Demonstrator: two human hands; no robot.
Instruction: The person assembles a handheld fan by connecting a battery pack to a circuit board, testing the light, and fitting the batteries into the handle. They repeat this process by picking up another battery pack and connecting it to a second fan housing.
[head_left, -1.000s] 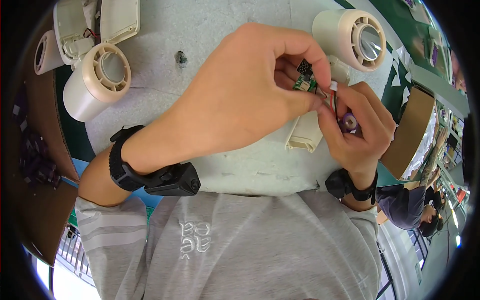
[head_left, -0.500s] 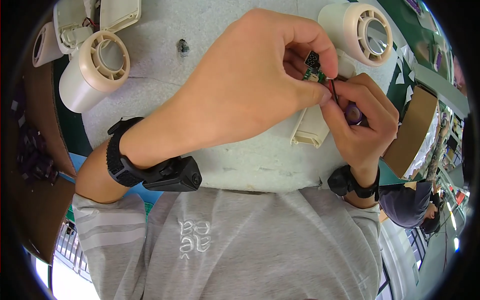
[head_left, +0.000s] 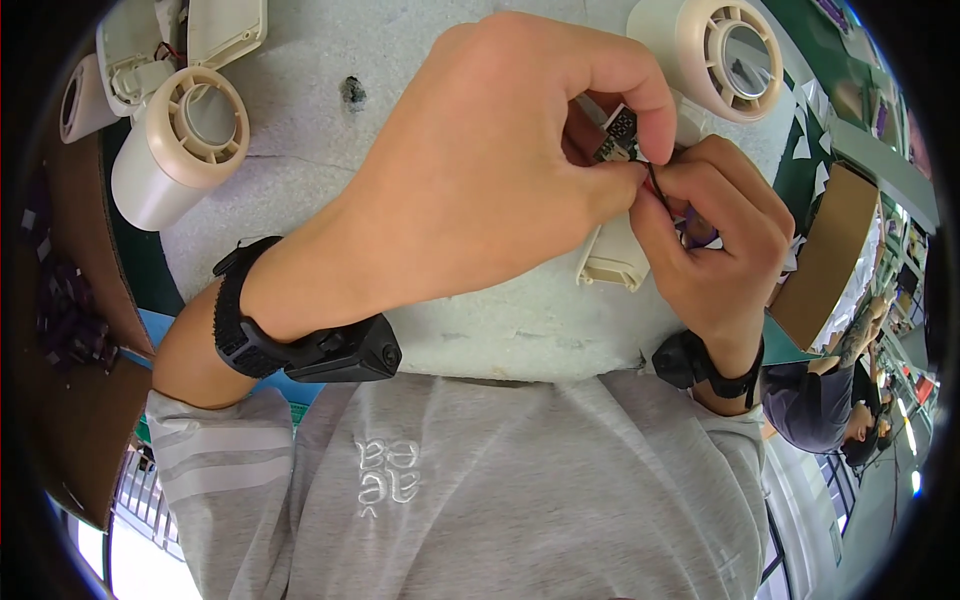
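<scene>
My left hand (head_left: 500, 160) is closed, pinching a small circuit board (head_left: 610, 149) with a black square part on it between thumb and index finger. Thin wires (head_left: 654, 180) run from the board's edge into the fingertips of my right hand (head_left: 725, 220), which are closed on them right beside the left thumb. Behind the right fingers shows a purple cylinder (head_left: 699, 231), partly hidden, which looks like a battery cell. Below both hands lies a cream plastic housing (head_left: 613, 262), mostly covered. Its round fan head (head_left: 710, 60) with a ribbed front and shiny centre rests at the far right.
At the far left stand another cream fan head (head_left: 180, 150) and an opened housing (head_left: 135, 60) with wires. A cardboard box (head_left: 825, 260) with white pieces sits at right, another box (head_left: 85, 430) with purple items at left. A person (head_left: 820, 405) is beyond the right side.
The circuit board has tilted a little in my left fingers. My right fingertips have shifted slightly left and up along the wires, and the purple cylinder is more covered.
</scene>
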